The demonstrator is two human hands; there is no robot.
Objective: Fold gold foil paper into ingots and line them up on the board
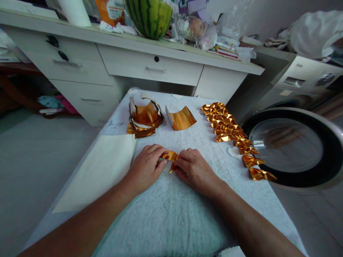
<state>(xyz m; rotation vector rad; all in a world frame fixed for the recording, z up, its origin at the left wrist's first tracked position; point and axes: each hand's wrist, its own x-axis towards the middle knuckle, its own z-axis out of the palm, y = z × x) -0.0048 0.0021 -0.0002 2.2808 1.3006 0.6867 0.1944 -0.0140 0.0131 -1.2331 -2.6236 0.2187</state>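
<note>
A small piece of gold foil paper (170,156) is partly folded and held between both hands above the cloth. My left hand (149,165) is closed on its left end, thumb below and fingers on top. At the right end, my right hand (192,169) pinches the paper, and a pointed flap hangs beneath. Just beyond the hands lies one curled gold sheet (182,119). A stack of curled gold sheets with pale backs (146,115) sits to its left. To the right, folded gold paper pieces (224,123) lie in overlapping rows.
A cloth-covered table (166,217) carries everything, with a pale paper sheet (99,171) along its left side. An open washing machine door (289,142) borders the right edge. Behind stands a white desk (150,64) holding a cut watermelon (150,16) and plastic bags.
</note>
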